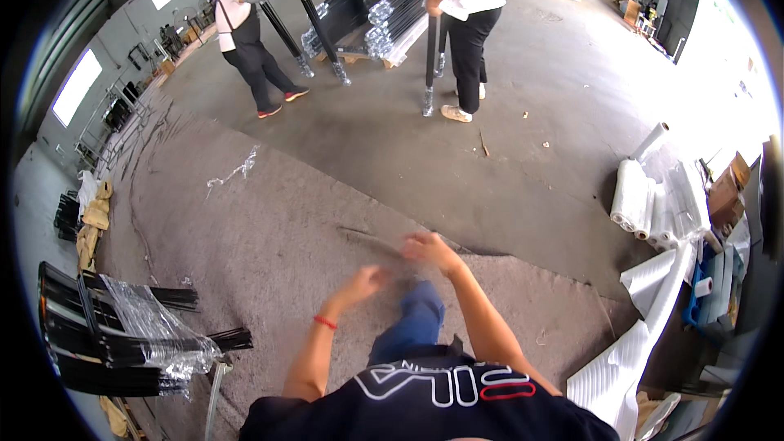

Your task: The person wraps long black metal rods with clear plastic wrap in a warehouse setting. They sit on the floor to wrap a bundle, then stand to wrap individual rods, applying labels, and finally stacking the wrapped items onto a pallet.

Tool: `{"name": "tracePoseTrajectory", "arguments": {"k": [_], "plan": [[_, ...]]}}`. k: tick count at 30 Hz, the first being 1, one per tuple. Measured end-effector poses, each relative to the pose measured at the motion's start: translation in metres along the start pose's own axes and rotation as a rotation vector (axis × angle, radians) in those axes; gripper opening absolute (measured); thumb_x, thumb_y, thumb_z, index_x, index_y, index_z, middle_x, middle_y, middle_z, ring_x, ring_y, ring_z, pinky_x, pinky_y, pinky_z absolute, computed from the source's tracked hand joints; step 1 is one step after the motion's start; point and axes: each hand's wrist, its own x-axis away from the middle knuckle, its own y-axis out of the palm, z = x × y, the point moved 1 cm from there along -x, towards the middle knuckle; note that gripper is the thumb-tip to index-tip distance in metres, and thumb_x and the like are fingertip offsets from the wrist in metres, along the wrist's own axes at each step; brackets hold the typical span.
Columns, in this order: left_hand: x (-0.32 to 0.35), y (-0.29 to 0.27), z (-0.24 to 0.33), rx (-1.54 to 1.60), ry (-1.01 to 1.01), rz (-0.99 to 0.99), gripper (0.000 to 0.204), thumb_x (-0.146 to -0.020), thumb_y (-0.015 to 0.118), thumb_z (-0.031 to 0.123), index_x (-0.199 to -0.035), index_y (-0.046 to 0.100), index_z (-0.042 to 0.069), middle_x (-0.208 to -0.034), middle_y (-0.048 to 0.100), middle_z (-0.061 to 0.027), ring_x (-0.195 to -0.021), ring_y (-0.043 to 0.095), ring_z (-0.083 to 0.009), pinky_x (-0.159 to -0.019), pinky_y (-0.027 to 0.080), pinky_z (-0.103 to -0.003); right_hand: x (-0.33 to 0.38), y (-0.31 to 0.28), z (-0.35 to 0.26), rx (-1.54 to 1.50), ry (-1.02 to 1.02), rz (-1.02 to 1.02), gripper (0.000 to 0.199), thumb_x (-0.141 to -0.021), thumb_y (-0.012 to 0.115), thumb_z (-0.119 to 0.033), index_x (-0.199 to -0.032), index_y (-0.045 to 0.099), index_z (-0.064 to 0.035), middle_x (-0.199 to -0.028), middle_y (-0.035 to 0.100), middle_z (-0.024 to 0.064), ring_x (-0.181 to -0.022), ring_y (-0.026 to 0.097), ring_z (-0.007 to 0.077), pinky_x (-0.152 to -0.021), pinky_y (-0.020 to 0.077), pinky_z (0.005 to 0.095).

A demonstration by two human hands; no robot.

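My left hand [363, 283], with a red band on its wrist, hangs over the grey carpet [269, 237] in front of me. Motion smears its fingers, and I see nothing held in it. To its right and slightly farther away is my right hand [431, 251], also blurred, its fingers apart with no object visible in them. The hands do not touch. Below them shows my leg in blue trousers [408, 327], one foot stepping over the carpet.
Film-wrapped black bars [98, 343] jut in at the left. Ahead, two people, one in dark overalls [249, 45], hold black posts [322, 37] beside a pallet stack [367, 12]. White rolls [633, 196] and foam sheeting [608, 367] lie right. The carpet edge has a fold.
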Motion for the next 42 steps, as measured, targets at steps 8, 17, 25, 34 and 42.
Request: {"name": "tracePoseTrajectory", "arguments": {"k": [8,17,25,34,42], "plan": [[-0.272,-0.217,0.052,0.115,0.184,-0.006,0.02,-0.086,0.049,0.011,-0.102,0.054,0.0,-0.097,0.058,-0.0047,-0.091,0.054,-0.0116,-0.082,0.043,-0.026,-0.193,-0.176,-0.036,-0.209,0.187,0.356,0.029,-0.086,0.048,-0.023,-0.11,0.052,-0.0062,-0.088,0.063,0.0076,-0.076,0.061,0.014,-0.063,0.0465,0.0243],[-0.518,-0.521,-0.003,0.079,0.059,0.071,0.027,-0.086,0.052,0.016,-0.109,0.051,0.002,-0.1,0.057,-0.0067,-0.093,0.054,-0.0125,-0.084,0.042,-0.026,-0.328,-0.346,0.062,-0.256,0.883,0.728,0.029,-0.082,0.049,-0.02,-0.105,0.052,-0.0036,-0.081,0.061,0.0163,-0.068,0.06,0.0243,-0.058,0.0474,0.0388],[-0.653,-0.792,-0.106,-0.222,-0.295,0.032,0.027,-0.085,0.053,0.016,-0.107,0.053,0.002,-0.099,0.059,-0.0076,-0.096,0.055,-0.0155,-0.083,0.043,-0.028,-0.812,-0.312,-0.089,-0.083,0.69,0.378,0.026,-0.083,0.048,-0.025,-0.103,0.053,-0.0089,-0.083,0.06,0.0101,-0.069,0.06,0.0204,-0.054,0.0491,0.0352],[-0.946,-1.119,-0.304,-1.022,-0.376,0.233,0.063,-0.066,0.064,0.043,-0.113,0.049,0.004,-0.115,0.051,-0.0196,-0.111,0.047,-0.0281,-0.091,0.037,-0.036,-1.21,-0.093,-0.099,-0.248,0.547,-0.066,0.037,-0.082,0.054,-0.036,-0.108,0.051,-0.0095,-0.094,0.059,0.0086,-0.087,0.057,0.0207,-0.074,0.0461,0.0377],[-1.04,-1.224,-0.599,-0.244,-1.321,-0.188,0.09,-0.061,0.063,0.062,-0.125,0.038,0.004,-0.13,0.039,-0.0157,-0.11,0.046,-0.0311,-0.092,0.036,-0.041,-1.269,-0.079,-0.05,-0.505,0.84,0.437,0.028,-0.088,0.047,-0.022,-0.108,0.048,-0.003,-0.098,0.057,0.016,-0.093,0.057,0.0257,-0.081,0.0472,0.0394]]}}
